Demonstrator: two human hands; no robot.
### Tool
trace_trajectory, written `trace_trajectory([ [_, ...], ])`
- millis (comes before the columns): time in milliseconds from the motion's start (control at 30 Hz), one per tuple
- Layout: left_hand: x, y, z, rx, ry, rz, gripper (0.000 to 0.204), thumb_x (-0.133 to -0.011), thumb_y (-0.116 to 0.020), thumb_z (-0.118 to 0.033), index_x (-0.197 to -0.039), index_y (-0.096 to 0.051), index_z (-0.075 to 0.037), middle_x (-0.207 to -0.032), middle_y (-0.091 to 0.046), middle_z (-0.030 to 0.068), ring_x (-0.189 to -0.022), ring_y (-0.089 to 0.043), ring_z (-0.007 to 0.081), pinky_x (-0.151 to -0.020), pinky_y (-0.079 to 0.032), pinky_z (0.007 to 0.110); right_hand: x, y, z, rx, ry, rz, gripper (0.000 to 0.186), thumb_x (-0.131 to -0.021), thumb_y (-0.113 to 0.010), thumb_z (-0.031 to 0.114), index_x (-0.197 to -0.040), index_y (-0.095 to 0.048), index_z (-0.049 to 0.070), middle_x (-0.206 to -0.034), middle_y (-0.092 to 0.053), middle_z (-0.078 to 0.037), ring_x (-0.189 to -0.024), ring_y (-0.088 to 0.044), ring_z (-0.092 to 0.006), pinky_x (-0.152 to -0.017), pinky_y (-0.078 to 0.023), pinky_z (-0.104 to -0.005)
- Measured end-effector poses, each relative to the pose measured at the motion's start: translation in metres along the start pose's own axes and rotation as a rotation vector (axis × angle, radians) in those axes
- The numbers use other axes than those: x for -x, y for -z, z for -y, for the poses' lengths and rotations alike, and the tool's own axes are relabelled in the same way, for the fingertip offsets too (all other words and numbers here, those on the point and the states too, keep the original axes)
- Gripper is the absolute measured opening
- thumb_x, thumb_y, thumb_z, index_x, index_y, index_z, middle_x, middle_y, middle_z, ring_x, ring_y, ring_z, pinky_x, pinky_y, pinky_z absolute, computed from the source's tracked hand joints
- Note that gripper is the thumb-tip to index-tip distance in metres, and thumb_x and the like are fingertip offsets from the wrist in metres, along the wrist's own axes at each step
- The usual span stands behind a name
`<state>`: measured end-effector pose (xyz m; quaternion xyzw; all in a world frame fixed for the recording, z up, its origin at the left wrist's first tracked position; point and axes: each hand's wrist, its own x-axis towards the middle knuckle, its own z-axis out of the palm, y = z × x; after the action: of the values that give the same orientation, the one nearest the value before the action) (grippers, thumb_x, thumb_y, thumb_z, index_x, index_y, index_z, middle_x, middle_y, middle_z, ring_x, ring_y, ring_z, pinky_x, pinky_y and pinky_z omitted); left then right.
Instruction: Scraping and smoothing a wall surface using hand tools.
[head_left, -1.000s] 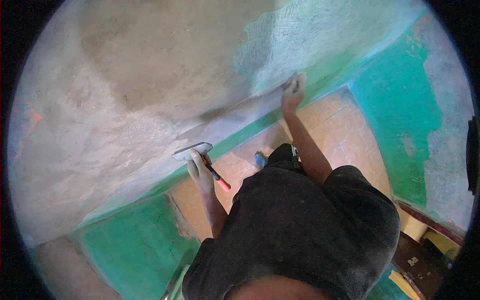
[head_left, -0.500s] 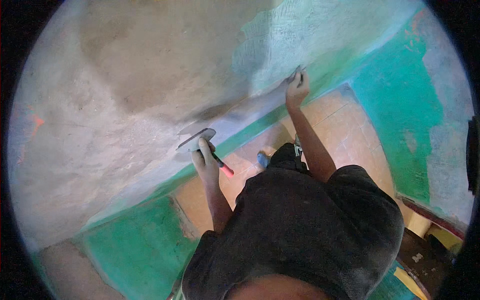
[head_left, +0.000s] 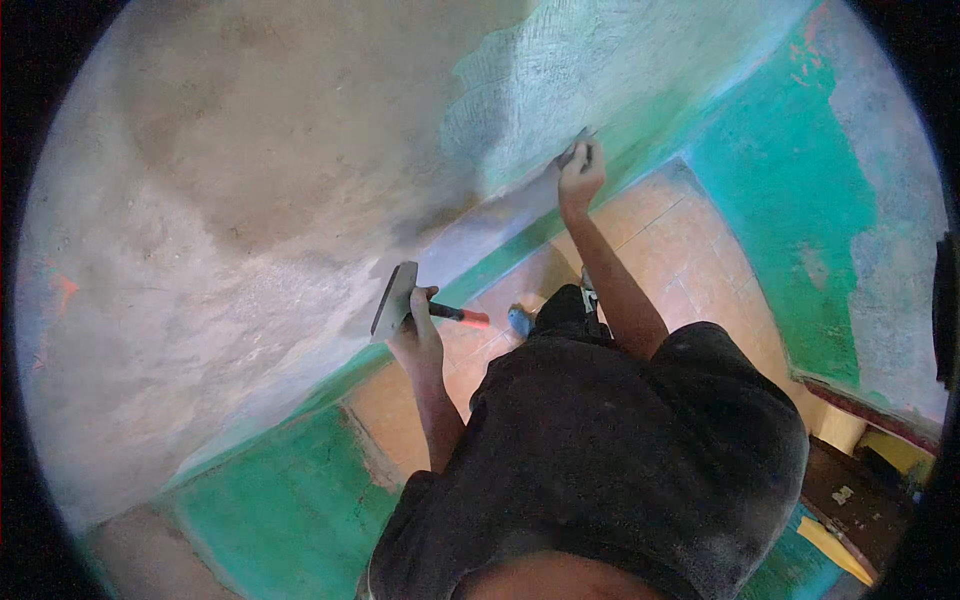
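Observation:
My left hand (head_left: 421, 338) is closed around a wide putty knife (head_left: 393, 302) with a grey blade and a black and red handle. The blade stands steeply tilted beside the wall, and its handle points right. Farther up and to the right, my right hand (head_left: 581, 183) pinches a small dark flat tool (head_left: 567, 156), partly hidden by the fingers, close to or against the wall; its exact kind is unclear. The wall (head_left: 270, 150) has patchy beige, grey and whitish plaster, with a pale bluish patch above my right hand.
A green painted band (head_left: 520, 243) runs along the wall's foot. Below it lies an orange tiled floor (head_left: 655, 250). Green wall faces stand at the right (head_left: 790, 220) and lower left (head_left: 280, 490). A dark brown board (head_left: 850, 490) and a yellow object (head_left: 835, 550) are at lower right.
My left hand has turned the putty knife, so its blade is steeper and its handle lies nearer level. My right hand appears slightly farther left with its tool; the whole view has shifted a little.

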<state>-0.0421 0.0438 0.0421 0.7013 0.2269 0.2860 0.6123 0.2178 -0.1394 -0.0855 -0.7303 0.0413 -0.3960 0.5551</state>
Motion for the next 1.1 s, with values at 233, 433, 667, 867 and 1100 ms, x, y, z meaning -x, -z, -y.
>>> trace_trajectory([
  [233,0.003,0.012,0.017,0.021,0.051,0.027,0.027,-0.098,-0.052,-0.011,-0.116,-0.055,0.009,-0.098,-0.065,0.0154,-0.092,-0.067,0.0234,-0.081,-0.053,0.034,0.051,0.003,0.043,-0.155,-0.096,0.341,0.016,-0.092,-0.05,0.009,-0.097,-0.061,-0.002,-0.092,-0.062,-0.021,-0.087,-0.06,-0.0361,-0.076,-0.046,-0.0406],
  [433,0.001,0.012,0.007,-0.026,-0.045,0.133,0.031,-0.1,-0.05,-0.012,-0.122,-0.055,0.008,-0.104,-0.064,0.0156,-0.09,-0.066,0.0225,-0.081,-0.053,0.033,0.006,0.002,0.019,-0.099,-0.3,0.105,0.016,-0.093,-0.05,0.01,-0.096,-0.061,-0.001,-0.089,-0.062,-0.019,-0.086,-0.058,-0.0348,-0.078,-0.045,-0.0397],
  [667,-0.003,0.013,0.006,-0.076,0.033,0.043,0.031,-0.1,-0.05,-0.013,-0.121,-0.056,0.009,-0.102,-0.065,0.0154,-0.088,-0.066,0.0218,-0.077,-0.053,0.033,0.057,0.007,0.072,-0.195,-0.084,0.332,0.014,-0.094,-0.049,0.008,-0.089,-0.057,-0.003,-0.078,-0.054,-0.015,-0.073,-0.053,-0.0292,-0.071,-0.045,-0.0374],
  [867,-0.007,0.008,0.003,-0.058,-0.084,-0.082,0.031,-0.1,-0.051,-0.014,-0.119,-0.056,0.01,-0.094,-0.067,0.0143,-0.087,-0.067,0.021,-0.08,-0.053,0.032,0.006,0.013,0.04,-0.065,-0.095,0.068,0.015,-0.093,-0.049,0.008,-0.089,-0.059,-0.003,-0.082,-0.059,-0.02,-0.075,-0.057,-0.0353,-0.072,-0.046,-0.0406],
  [1100,-0.016,0.007,-0.001,-0.018,-0.054,-0.057,0.031,-0.099,-0.053,-0.014,-0.117,-0.055,0.011,-0.101,-0.066,0.0178,-0.093,-0.067,0.0234,-0.084,-0.052,0.033,0.063,0.01,0.086,-0.243,0.026,0.352,0.011,-0.091,-0.052,0.006,-0.091,-0.06,-0.002,-0.082,-0.061,-0.019,-0.072,-0.058,-0.0343,-0.067,-0.047,-0.04],
])
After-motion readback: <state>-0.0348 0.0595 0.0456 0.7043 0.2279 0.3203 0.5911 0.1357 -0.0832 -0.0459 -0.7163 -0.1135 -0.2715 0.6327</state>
